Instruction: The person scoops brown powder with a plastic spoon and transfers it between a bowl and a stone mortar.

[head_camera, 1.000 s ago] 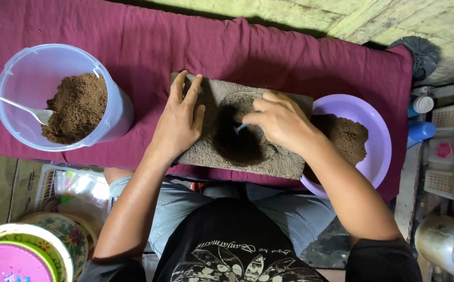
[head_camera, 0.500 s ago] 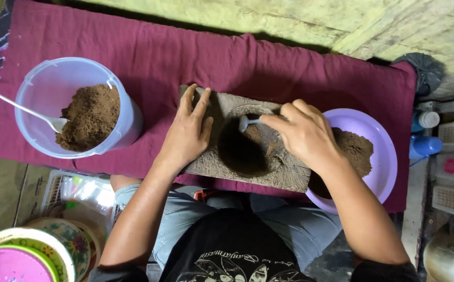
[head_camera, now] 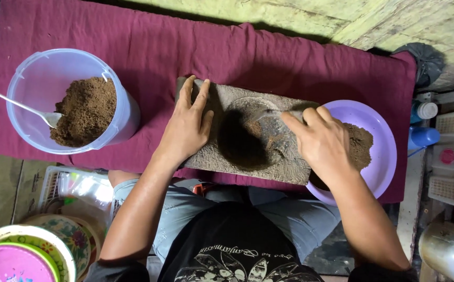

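Clear tub [head_camera: 33, 83], left end of the maroon cloth [head_camera: 289, 57] — brown powder, spoon [head_camera: 23, 108]. Purple bowl [head_camera: 386, 141], right end — same powder, partly hidden by the right hand [head_camera: 323, 143]. Stone block [head_camera: 216, 151], near edge, hollow dusted. Left hand [head_camera: 187, 125] laid flat, open; the right closed on a utensil [head_camera: 271, 112], since shifted rightward — its tip indistinct.

Tub [head_camera: 70, 99] left of slab [head_camera: 248, 136]; bowl [head_camera: 383, 151] right.

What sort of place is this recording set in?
Probably a home floor workspace for hand food preparation. A maroon cloth is spread on the floor, with a stone slab on it, a tub of brown powder beside it, and stacked bowls nearby.
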